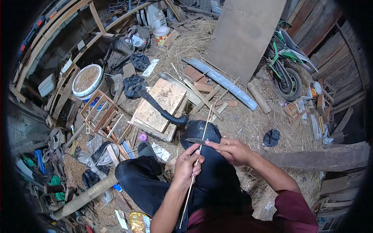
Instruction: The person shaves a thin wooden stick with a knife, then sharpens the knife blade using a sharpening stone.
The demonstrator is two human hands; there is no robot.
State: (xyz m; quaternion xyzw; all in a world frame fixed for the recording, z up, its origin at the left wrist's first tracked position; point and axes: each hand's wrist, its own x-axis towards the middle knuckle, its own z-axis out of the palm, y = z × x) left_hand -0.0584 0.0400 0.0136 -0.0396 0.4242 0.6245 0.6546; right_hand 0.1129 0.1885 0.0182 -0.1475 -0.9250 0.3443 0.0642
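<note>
A long thin bamboo strip (189, 191) runs from beside my lap up past my knee, its far part split or doubled. My left hand (188, 165) is closed around the strip just below a knife. The knife's dark blade (196, 140) lies across the strip over my knee, its tip pointing left. My right hand (232, 150) is closed on the knife, with a finger stretched along it; the handle is hidden in the palm. The tip of my left index finger is close under the blade.
Beyond my knee, a machete (157, 105) with a black handle rests on a wooden block (161, 99). A heavy beam (318, 157) lies to the right. A bamboo pole (87, 195), wooden frame (101, 112) and white-rimmed bucket (88, 79) are at left.
</note>
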